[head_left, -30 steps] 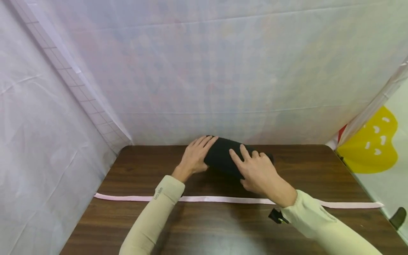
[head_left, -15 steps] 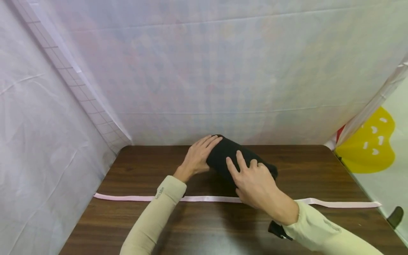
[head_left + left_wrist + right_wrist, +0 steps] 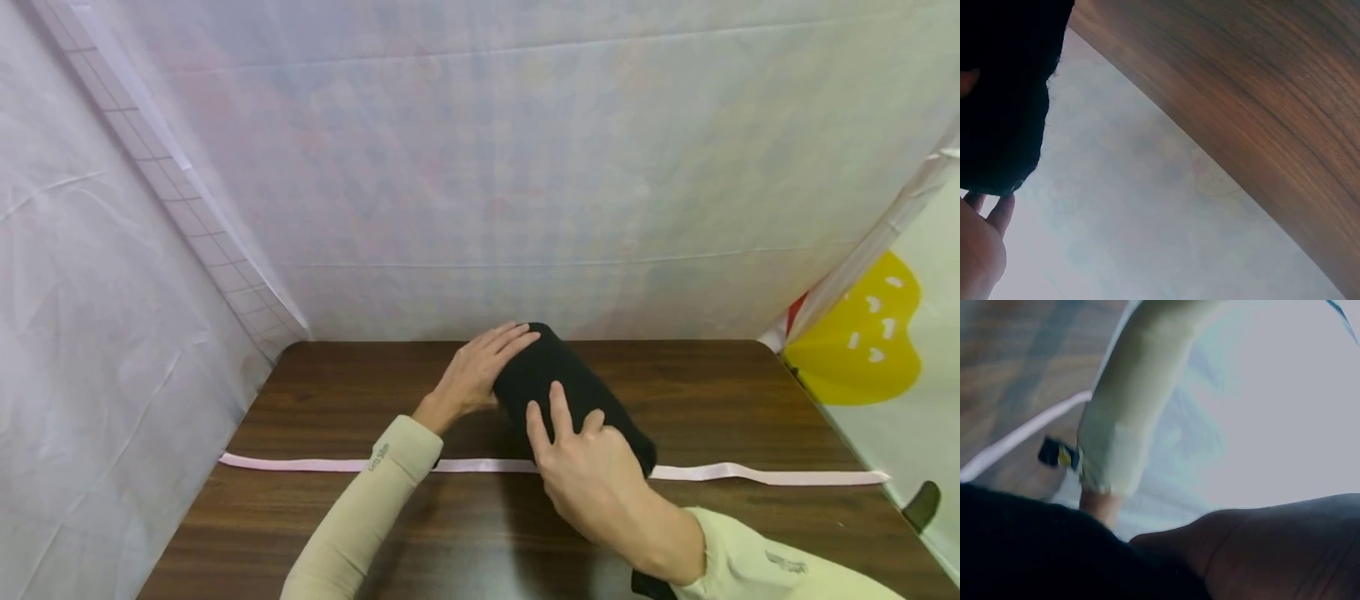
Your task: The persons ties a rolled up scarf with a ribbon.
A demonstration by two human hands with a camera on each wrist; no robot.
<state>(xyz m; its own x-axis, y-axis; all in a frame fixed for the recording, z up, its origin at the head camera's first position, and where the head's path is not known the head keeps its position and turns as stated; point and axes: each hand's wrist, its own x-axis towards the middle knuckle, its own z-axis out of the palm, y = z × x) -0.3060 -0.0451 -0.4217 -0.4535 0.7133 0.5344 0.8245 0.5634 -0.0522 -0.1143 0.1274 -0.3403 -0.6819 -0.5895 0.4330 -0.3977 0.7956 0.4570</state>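
Observation:
A black, fuzzy-edged cloth bundle (image 3: 566,367), rolled or folded thick, slants above the table in the head view. My left hand (image 3: 476,371) grips its far left end, the fingers over the top edge. In the left wrist view, fingertips show at the end of the cloth (image 3: 1004,125), and a bit of thumb lies across it. My right hand (image 3: 592,483) holds the near side, index and middle fingers spread along the top, the others bent. Its thumb is hidden in the head view. Dark cloth (image 3: 1029,544) fills the lower left of the right wrist view.
The brown wooden table (image 3: 345,400) ends at a pale curtain (image 3: 480,208) behind. A pink ribbon strip (image 3: 300,465) runs across it, passing beneath the bundle and hands. A yellow shape (image 3: 862,350) shows beyond the right edge. White sheeting (image 3: 90,333) hangs at left.
The cloth bundle has turned, its right end swinging toward the near side. My right hand has come nearer and lower with it; my left hand has shifted slightly right.

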